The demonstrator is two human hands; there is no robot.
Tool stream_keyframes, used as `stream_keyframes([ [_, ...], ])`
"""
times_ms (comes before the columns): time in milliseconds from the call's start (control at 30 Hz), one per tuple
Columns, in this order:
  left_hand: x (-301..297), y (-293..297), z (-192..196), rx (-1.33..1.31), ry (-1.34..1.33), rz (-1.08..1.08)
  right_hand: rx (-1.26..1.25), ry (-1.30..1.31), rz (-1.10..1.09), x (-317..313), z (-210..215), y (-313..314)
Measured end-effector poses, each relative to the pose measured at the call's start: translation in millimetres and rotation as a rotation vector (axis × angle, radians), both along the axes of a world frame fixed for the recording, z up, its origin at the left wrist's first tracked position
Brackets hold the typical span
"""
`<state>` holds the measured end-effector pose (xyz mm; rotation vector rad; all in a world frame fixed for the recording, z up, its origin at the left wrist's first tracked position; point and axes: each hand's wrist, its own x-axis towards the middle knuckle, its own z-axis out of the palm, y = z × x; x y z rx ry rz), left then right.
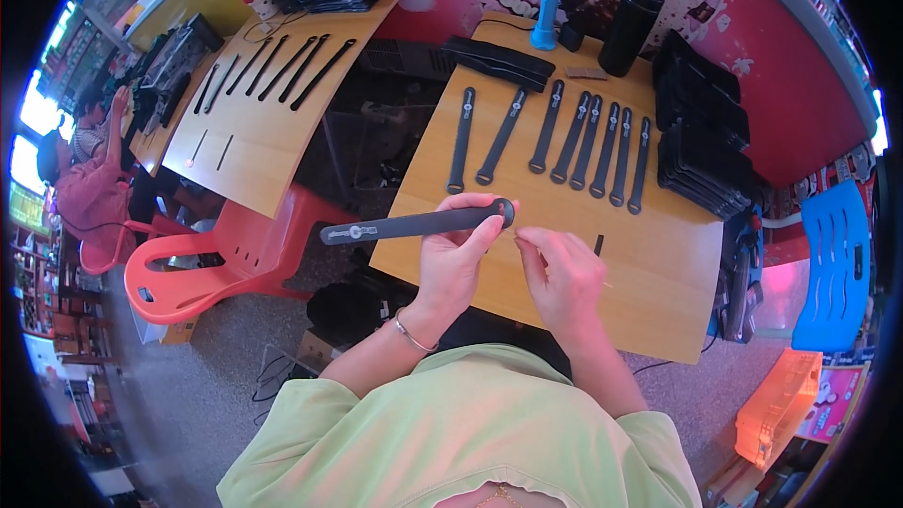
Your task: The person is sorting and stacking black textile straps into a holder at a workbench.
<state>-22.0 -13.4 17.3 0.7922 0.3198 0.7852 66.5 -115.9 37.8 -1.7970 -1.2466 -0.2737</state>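
Held across my left hand [450, 268] is a black strap [395, 225] with a pale printed mark and a rounded, slotted end. My thumb presses that end from above, with fingers beneath; the strap's long tail sticks out to the left. Close beside the slotted end, my right hand [567, 277] is closed in a pinch. What lies between its fingertips is too small to make out; a thin pale tip shows at its right side. Several similar straps [548, 127] lie in a row on the wooden table [428, 216] beyond my hands. A short black strip [599, 245] rests near my right hand.
Stacked black straps [701, 169] stand along the table's right edge, more [499, 62] at the back. A blue fan [546, 14] and black cylinder [631, 28] stand behind. Left are a red chair [235, 249] and a second table [254, 146] with straps. People sit far left.
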Motion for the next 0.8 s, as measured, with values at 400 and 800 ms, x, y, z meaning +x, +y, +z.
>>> stream_keyframes([
  [400,-2,2,1,-0.145,0.065,-0.019,0.018,0.040,0.001,2,-4,3],
  [800,0,2,-10,-0.120,0.073,0.064,-0.095,0.595,0.068,-1,-3,9],
])
